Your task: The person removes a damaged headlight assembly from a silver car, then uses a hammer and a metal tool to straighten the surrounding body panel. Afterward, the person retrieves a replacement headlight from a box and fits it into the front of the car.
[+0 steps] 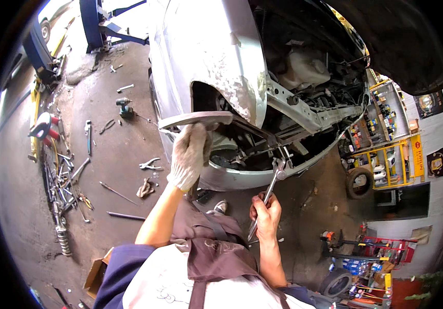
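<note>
Head view first gives me writing: dark upright lettering runs down a yellow panel [418,156] on the shelving at the right, and fainter print marks the wearer's brown apron [216,260]. A line drawing shows on the white shirt [152,286].

I have the left hand [188,154] in a pale knitted glove, raised beside the wheel arch with the forearm slanting up from below. Its fingers are clenched on a long grey piece [195,119] lying across the top of the fist; the far side of that grip is hidden from me. The bare right hand [266,213] is lower, fingers wrapped around a metal wrench [271,190]. That wrench tilts up and rightward, its head at the front edge of the silvery car [206,56]; I can't tell what it touches.
</note>
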Demonstrator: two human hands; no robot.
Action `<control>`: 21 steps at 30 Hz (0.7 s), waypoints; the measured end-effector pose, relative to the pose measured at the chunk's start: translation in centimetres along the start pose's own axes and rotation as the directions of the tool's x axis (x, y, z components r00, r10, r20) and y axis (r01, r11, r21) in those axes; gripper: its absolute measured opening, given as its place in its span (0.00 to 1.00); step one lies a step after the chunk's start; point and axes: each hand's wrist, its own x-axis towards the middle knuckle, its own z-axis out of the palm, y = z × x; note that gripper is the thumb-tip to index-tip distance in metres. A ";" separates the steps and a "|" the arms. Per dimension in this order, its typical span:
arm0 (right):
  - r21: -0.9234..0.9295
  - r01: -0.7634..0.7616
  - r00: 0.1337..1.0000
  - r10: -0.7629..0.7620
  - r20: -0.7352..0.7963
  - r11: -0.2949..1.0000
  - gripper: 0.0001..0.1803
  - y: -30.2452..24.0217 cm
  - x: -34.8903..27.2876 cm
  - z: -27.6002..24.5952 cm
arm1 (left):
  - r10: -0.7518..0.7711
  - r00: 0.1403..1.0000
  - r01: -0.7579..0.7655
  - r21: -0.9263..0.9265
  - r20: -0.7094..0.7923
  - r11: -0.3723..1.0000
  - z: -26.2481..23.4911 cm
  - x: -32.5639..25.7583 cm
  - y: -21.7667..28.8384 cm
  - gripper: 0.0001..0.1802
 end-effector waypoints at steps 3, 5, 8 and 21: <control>-0.139 -0.009 1.000 0.011 0.010 0.990 0.09 -0.7 0.9 0.0 | 0.055 0.995 -0.056 -0.015 -0.084 0.998 1.0 -0.6 0.8 0.26; -0.141 -0.015 0.995 0.029 0.098 0.990 0.09 -2.3 2.5 0.2 | 0.114 0.989 -0.111 0.039 -0.094 0.993 2.0 -0.1 1.6 0.26; 0.196 -0.047 0.975 0.002 0.222 0.980 0.12 -4.6 4.6 0.8 | 0.165 0.970 -0.152 0.084 -0.180 0.985 4.6 1.1 2.0 0.22; 0.582 -0.758 0.575 -0.118 0.809 0.295 0.22 -3.1 9.5 2.3 | 0.359 0.867 -0.160 0.489 -0.346 0.857 14.9 1.1 4.5 0.28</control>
